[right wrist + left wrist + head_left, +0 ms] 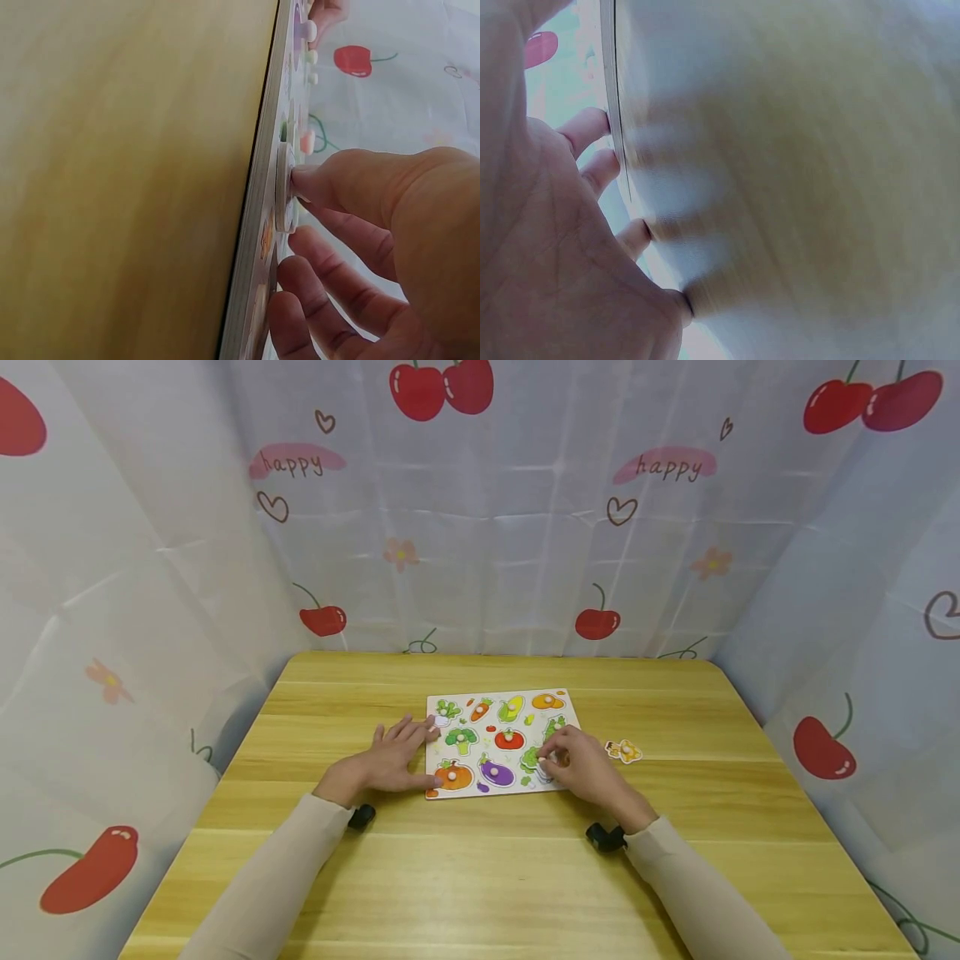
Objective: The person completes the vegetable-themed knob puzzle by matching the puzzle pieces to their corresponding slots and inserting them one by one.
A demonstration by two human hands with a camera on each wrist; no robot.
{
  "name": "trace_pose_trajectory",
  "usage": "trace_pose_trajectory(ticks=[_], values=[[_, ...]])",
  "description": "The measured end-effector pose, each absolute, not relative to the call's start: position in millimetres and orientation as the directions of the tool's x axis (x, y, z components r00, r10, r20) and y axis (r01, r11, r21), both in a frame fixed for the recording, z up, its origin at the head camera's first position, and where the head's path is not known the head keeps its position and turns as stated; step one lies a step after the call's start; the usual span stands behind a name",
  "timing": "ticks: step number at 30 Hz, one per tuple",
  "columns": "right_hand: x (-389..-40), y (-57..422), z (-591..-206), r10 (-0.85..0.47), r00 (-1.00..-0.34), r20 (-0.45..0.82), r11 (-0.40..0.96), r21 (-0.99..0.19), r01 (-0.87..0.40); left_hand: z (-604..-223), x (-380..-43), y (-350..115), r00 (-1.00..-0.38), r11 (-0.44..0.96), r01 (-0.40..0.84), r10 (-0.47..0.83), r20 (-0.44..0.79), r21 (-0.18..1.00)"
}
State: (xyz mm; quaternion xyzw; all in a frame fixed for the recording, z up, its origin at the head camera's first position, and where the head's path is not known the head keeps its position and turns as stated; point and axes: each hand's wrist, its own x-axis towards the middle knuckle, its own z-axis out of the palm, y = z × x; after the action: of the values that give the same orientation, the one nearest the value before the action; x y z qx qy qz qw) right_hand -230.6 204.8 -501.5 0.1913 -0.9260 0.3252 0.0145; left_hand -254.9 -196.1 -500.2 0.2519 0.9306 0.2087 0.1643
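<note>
A wooden vegetable puzzle board point(480, 766) lies on the table with knobbed pieces in it, among them a broccoli point(461, 741), a tomato point(509, 739), a pumpkin point(455, 776) and an eggplant point(497, 772). My right hand point(588, 766) pinches a green and white leafy vegetable piece point(531, 760) over the board's lower right part. In the right wrist view that piece point(283, 187) stands slightly proud of the board, thumb against it and the other fingers loosely bent. My left hand point(393, 757) is spread at the board's left edge, its thumb and fingertips resting on the border.
A loose yellow-orange puzzle piece point(626, 751) lies on the wooden table point(480, 885), just right of the board. White curtains point(480, 527) with cherry prints hang behind and at both sides. Each wrist wears a small black camera.
</note>
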Motion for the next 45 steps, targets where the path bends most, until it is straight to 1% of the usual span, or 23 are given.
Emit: trace_pose_trajectory(ticks=[5, 7, 10, 18, 39, 45], values=[[-229.2, 206.6, -501.5, -0.362, -0.915, 0.179, 0.690, -0.609, -0.392, -501.5, -255.4, -196.2, -0.819, 0.786, 0.403, 0.538, -0.199, 0.468], [-231.6, 210.5, -507.9, -0.387, -0.894, 0.224, 0.655, -0.616, -0.438, -501.9, -255.5, -196.3, -0.819, 0.786, 0.406, 0.539, -0.196, 0.467], [-230.7, 211.2, -508.3, -0.403, -0.882, 0.244, 0.641, -0.612, -0.463, -502.1, -255.5, -196.3, -0.818, 0.784, 0.410, 0.542, -0.192, 0.465], [-228.9, 206.1, -502.8, -0.384, -0.907, 0.169, 0.702, -0.584, -0.407, -501.8, -255.0, -195.7, -0.818, 0.784, 0.412, 0.542, -0.190, 0.464], [-227.6, 204.8, -502.1, -0.367, -0.918, 0.150, 0.713, -0.588, -0.381, -499.8, -252.7, -195.2, -0.822, 0.787, 0.394, 0.533, -0.202, 0.474], [-226.5, 203.1, -499.9, -0.364, -0.921, 0.140, 0.720, -0.585, -0.374, -498.4, -253.0, -194.9, -0.820, 0.782, 0.406, 0.540, -0.188, 0.473]])
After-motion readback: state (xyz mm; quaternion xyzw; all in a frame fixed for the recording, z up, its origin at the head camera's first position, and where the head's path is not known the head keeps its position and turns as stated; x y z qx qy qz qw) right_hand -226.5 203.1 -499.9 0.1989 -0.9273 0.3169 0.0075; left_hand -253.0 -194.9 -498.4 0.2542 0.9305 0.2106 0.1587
